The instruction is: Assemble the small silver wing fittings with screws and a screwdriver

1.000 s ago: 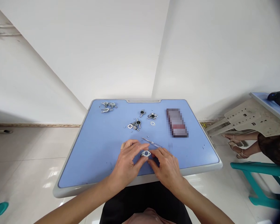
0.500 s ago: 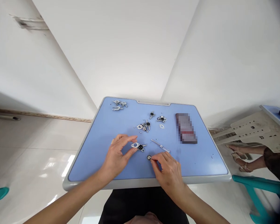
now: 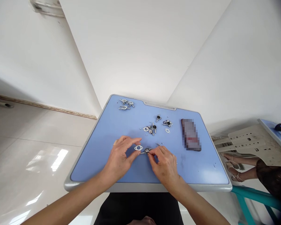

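My right hand pinches a small round metal part with a dark rim. It is held at a small metal fitting with thin prongs, which it mostly covers. Close by on the left is my left hand, with thumb and index finger spread apart. Between those fingertips lies a flat oval metal plate with a large central hole. The left thumb tip is beside the fitting's left prong; whether it touches is unclear. A thin screwdriver is mostly hidden behind my right hand.
On the blue table, a cluster of metal fittings lies in the middle, with more fittings and a loose oval plate to its right. Metal brackets lie at the back left. A blurred phone-like slab lies right.
My right hand has carried the round part up and left to the fitting, covering the screwdriver. My left hand stays spread beside the oval plate. The camera view has shifted slightly.
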`<state>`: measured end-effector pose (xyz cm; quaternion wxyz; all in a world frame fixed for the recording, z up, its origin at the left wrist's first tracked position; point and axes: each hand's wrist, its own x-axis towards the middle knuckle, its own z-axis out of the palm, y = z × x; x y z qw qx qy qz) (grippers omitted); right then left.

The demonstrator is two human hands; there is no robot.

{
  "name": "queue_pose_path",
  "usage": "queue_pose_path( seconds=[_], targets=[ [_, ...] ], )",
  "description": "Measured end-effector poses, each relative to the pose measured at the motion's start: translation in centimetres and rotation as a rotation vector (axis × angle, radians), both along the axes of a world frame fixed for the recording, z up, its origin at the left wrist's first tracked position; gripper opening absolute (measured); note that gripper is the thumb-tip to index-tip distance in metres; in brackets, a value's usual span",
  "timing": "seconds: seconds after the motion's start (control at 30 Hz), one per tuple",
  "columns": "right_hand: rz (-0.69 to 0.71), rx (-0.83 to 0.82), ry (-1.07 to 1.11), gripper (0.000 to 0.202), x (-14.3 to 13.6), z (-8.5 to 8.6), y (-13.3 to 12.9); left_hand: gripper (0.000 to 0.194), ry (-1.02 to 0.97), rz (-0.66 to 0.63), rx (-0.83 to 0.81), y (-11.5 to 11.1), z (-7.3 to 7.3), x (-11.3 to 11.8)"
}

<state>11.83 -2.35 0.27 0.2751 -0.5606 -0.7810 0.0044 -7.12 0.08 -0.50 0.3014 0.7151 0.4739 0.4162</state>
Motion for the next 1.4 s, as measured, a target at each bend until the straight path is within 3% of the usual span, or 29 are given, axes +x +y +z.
queue_pose_path(
  seconds=[0.13, 0.2, 0.27, 0.37, 0.5, 0.63, 0.83, 0.9, 1.03, 1.23, 1.4],
  targets=[
    [-0.004, -0.024, -0.053, 0.014, -0.1, 0.3, 0.0, 0.034, 0.014, -0.022, 0.050, -0.1, -0.1, 0.1],
    [-0.014, -0.061, -0.062, 0.004, 0.1, 0.9, -0.2, 0.035, 0.020, -0.036, 0.092, -0.2, -0.2, 0.2],
    [-0.020, -0.089, -0.018, 0.008, 0.5, 1.8, -0.6, 0.036, 0.025, -0.047, 0.139, -0.3, 0.0, 0.5],
    [-0.004, -0.225, 0.191, 0.014, 1.1, 3.4, -1.2, 0.037, 0.040, -0.056, 0.229, -0.6, 0.5, 1.2],
    [0.011, -0.548, 0.487, 0.015, 1.4, 4.7, -1.4, 0.035, 0.096, -0.074, 0.347, -1.1, 1.8, 2.5],
    [0.001, -0.694, 0.752, 0.017, 1.6, 4.5, -0.5, 0.037, 0.114, -0.057, 0.442, -1.5, 2.4, 3.4],
    [0.106, -0.972, 1.104, 0.022, 2.0, 4.0, 1.2, 0.036, 0.099, -0.037, 0.407, -2.0, 2.0, 3.7],
    [0.091, -0.962, 1.071, 0.019, 2.5, 3.9, 1.7, 0.041, 0.127, -0.041, 0.380, -1.9, 1.6, 3.3],
    [0.061, -0.819, 0.788, 0.014, 3.8, 3.3, 2.0, 0.048, 0.258, -0.086, 0.245, -1.2, 0.5, 1.7],
    [0.221, -0.744, 0.659, 0.013, 4.0, 1.1, 1.8, 0.050, 0.320, -0.158, 0.036, -0.6, -0.5, 0.5],
    [0.104, -0.754, 0.590, 0.014, 3.3, 0.7, 3.1, 0.051, 0.308, -0.204, -0.002, -0.4, -0.3, 1.0]
  ],
)
